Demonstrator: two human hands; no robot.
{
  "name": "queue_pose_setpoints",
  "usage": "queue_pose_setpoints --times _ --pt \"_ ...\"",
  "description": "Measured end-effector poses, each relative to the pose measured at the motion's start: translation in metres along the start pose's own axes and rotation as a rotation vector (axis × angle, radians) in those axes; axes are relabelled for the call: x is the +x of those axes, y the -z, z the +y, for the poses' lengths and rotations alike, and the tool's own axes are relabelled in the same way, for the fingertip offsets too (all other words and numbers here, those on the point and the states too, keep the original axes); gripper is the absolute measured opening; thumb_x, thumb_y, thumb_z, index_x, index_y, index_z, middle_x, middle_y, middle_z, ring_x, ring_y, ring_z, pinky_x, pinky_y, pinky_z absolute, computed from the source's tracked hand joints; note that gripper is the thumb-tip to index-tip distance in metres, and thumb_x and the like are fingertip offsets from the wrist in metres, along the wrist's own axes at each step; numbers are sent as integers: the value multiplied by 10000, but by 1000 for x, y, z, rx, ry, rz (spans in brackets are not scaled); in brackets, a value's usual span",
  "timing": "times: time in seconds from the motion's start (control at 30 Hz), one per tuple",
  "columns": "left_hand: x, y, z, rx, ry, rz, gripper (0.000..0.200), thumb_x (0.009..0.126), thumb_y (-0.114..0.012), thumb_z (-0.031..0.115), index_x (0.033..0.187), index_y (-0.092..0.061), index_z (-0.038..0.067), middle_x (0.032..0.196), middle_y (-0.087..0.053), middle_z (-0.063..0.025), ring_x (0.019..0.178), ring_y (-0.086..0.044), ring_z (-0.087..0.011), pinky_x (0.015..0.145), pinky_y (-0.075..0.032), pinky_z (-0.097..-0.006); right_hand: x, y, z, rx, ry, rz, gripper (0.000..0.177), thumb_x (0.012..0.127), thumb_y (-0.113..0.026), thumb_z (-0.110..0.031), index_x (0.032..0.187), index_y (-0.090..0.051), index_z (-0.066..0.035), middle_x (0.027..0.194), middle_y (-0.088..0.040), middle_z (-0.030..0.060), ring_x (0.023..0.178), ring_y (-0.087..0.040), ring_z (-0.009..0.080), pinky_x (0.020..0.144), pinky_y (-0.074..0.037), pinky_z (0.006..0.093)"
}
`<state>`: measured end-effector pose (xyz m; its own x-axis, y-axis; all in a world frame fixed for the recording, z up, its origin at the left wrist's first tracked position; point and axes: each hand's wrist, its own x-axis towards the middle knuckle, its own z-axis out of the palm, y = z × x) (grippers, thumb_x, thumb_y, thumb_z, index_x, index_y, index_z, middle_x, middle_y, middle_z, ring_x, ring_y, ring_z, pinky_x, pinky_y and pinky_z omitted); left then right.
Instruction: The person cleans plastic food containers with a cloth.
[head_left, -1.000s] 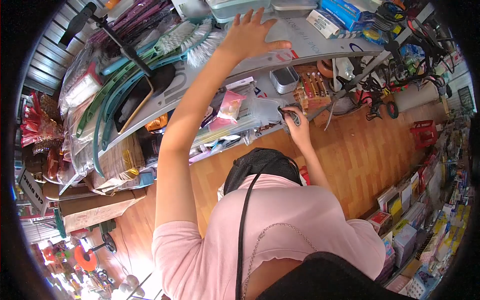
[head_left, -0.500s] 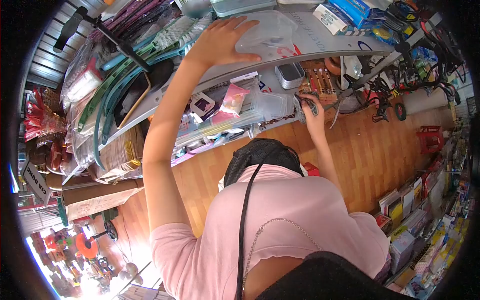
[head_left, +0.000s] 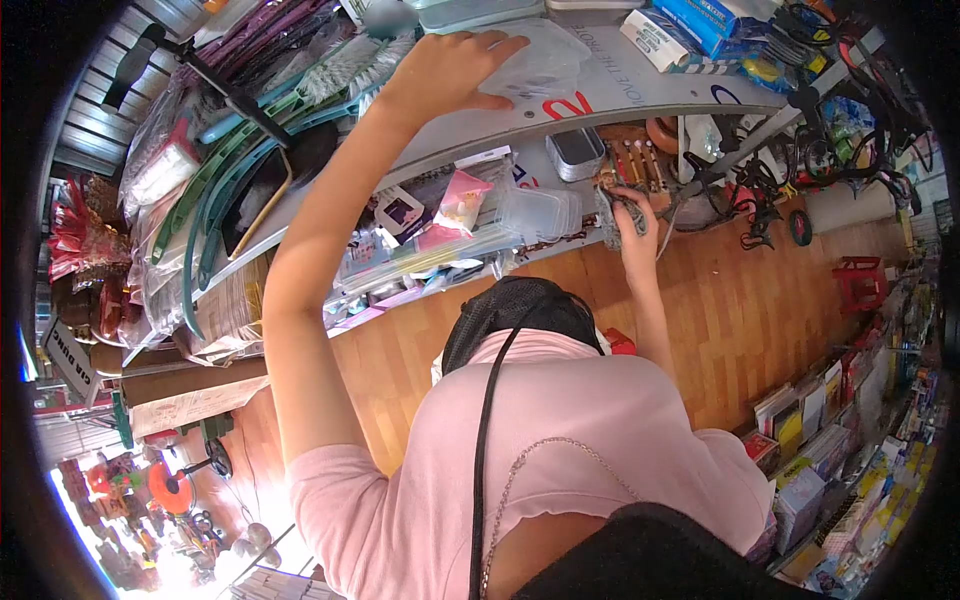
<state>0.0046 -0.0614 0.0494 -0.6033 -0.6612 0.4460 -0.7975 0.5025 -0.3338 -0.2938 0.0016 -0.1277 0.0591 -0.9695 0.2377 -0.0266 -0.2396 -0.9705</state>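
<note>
clear plastic container (head_left: 545, 62) | glossy shelf (head_left: 640, 85) | wood floor (head_left: 740, 310)

Top shelf (head_left: 640, 88): your left hand (head_left: 445, 70) on the plastic tub (head_left: 548, 62)
Lower shelf (head_left: 528, 168): pouch (head_left: 611, 213) in your right hand (head_left: 636, 235), right of the stacked tubs (head_left: 540, 212)

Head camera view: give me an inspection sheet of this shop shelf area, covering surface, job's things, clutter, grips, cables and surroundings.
Surface: grey shelf board with printed lettering, a lower shelf under it.
Job's things: clear plastic container on the board; grey cloth item at the lower shelf's edge.
Clutter: green-handled brushes, stacked clear boxes, pink packet, metal tin, blue boxes.
Grips: left hand closed on the container, fingers on top, thumb at its near edge; right hand closed on the grey cloth item.
Cables: black tangle at the upper right, cords or frames, cannot tell.
Surroundings: wooden floor, red crate, racks of books.
</note>
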Motion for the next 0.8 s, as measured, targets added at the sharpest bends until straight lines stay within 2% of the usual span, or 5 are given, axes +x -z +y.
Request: queue_pose_setpoints --times 0.1,0.23,0.5,0.6,0.8 --pt "6 4 5 52 101 -175 806 610 -820 350 1334 -505 184 1197 -638 -68 900 -682 -275 714 -575 -382 3 1 -8 -13 35 13 181 886 -574 -93 1030 -638 -4 1024 -640 58 990 -563 156 930 -391 284" --pt "8 -1 7 62 107 -157 828 588 -840 282 1334 -497 179 1169 -644 -61 881 -685 -266 703 -581 -372 6 3 -12 34 -4 20 181 889 -570 -93 1032 -636 -2 1028 -639 56 990 -557 148 927 -392 282" --pt "10 -9 10 71 112 210 787 636 -787 194 1337 -433 249 1023 -618 -78 803 -688 -237 583 -590 -327 5 5 -26 -19 34 27 187 910 -564 -117 1051 -632 -16 1041 -635 49 988 -553 148 926 -391 281" --pt "6 -12 3 136 70 255 768 704 -768 252 1376 -404 321 1188 -579 -43 795 -687 -257 599 -601 -353 5 9 -23 -19 4 36 188 914 -565 -126 1053 -631 -19 1047 -635 50 993 -550 146 930 -387 280" --pt "11 -16 1 175 118 211 772 682 -784 234 1357 -417 320 1146 -579 -20 833 -683 -235 607 -602 -344 7 12 -23 17 -17 40 194 915 -568 -137 1057 -630 -20 1056 -638 51 1003 -551 150 937 -382 281"
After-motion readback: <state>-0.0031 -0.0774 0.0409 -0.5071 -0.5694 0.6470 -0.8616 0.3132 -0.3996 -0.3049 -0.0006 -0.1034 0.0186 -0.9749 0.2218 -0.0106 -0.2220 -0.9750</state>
